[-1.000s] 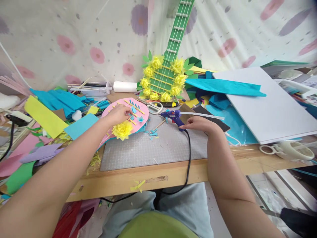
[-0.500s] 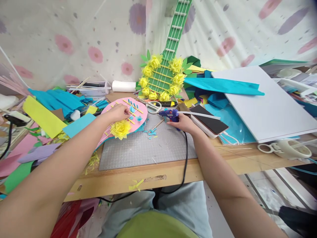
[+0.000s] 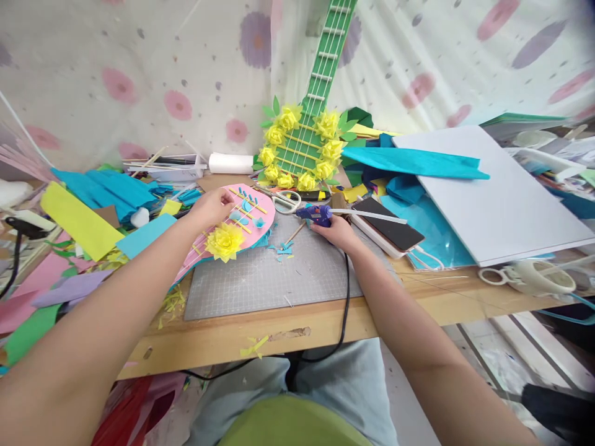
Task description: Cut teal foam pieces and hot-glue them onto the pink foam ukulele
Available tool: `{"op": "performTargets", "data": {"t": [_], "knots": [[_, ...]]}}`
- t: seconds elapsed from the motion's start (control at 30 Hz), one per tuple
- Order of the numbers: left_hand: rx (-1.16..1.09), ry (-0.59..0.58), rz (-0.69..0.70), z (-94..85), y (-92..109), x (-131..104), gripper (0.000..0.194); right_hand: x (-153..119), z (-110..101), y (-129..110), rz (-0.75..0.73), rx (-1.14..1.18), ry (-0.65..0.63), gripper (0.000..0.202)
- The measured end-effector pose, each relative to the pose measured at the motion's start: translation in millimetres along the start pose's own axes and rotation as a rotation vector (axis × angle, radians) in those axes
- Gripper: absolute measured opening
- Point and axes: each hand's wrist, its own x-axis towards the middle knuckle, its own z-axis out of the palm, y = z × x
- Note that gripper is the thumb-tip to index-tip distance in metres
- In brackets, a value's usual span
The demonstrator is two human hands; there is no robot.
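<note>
A pink guitar-shaped craft piece (image 3: 260,203) lies on the left part of the grey cutting mat (image 3: 260,285). It carries a yellow paper flower (image 3: 225,241), yellow sticks and small blue pieces. My left hand (image 3: 214,207) is over its upper left part, fingers bent together; what they grip, if anything, is too small to make out. My right hand (image 3: 337,232) is wrapped round a blue glue gun (image 3: 316,214) with a long white glue stick out of its back. The gun's nozzle points left, close to white-handled scissors (image 3: 286,201).
Behind stands a green paper guitar (image 3: 320,80) with yellow flowers. A black phone (image 3: 390,223) and a white board (image 3: 488,198) are on the right. Coloured paper scraps (image 3: 79,220) cover the left side. A black cable (image 3: 346,303) hangs over the table's front edge.
My left hand has moved left and slightly up over the pink piece, uncovering more of its blue pieces. My right hand still holds the glue gun in nearly the same place.
</note>
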Motion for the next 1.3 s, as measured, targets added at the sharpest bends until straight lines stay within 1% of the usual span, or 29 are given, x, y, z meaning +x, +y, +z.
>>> {"op": "performTargets", "data": {"t": [0.1,0.17,0.2,0.33,0.47,0.57,0.67,0.77,0.87,0.93,1.0,1.1,1.17,1.3], "knots": [[-0.002,-0.060,-0.030,3.6,-4,-2,0.017,-1,0,-2,0.010,-0.032,0.003,0.035],[0.004,-0.099,-0.054,6.4,-6,-3,0.016,-1,0,-3,0.015,-0.046,0.005,0.034],[0.004,-0.101,-0.065,7.3,-6,-4,0.015,-1,0,-3,0.012,-0.047,0.007,0.033],[-0.015,-0.014,-0.091,5.1,-5,-4,0.015,-1,0,-1,0.000,-0.037,0.018,0.033],[-0.075,0.057,-0.071,-2.3,-2,-6,0.015,-1,0,-1,0.008,0.014,0.032,0.037],[-0.143,0.086,-0.063,-3.5,-1,-12,0.015,-2,0,-4,0.017,0.208,0.015,0.038],[-0.235,0.102,-0.022,0.7,2,-21,0.018,-5,-1,-7,-0.073,0.492,-0.039,0.043],[-0.328,0.046,0.039,4.7,11,-32,0.022,-12,-3,-12,-0.194,0.613,-0.138,0.044],[-0.311,0.006,0.037,3.7,26,-42,0.024,-19,-4,-17,-0.269,0.608,-0.252,0.043],[-0.304,-0.020,0.014,1.0,37,-46,0.029,-22,-4,-20,-0.282,0.589,-0.301,0.043],[-0.298,-0.052,-0.022,-1.1,45,-49,0.034,-23,-3,-21,-0.283,0.586,-0.316,0.045],[-0.282,-0.066,-0.056,-1.2,51,-49,0.041,-22,-1,-22,-0.278,0.596,-0.317,0.045],[-0.278,-0.079,-0.053,0.6,52,-48,0.042,-22,0,-23,-0.281,0.592,-0.321,0.045],[-0.281,-0.145,-0.025,4.5,52,-47,0.041,-22,2,-24,-0.301,0.570,-0.322,0.043]]}}
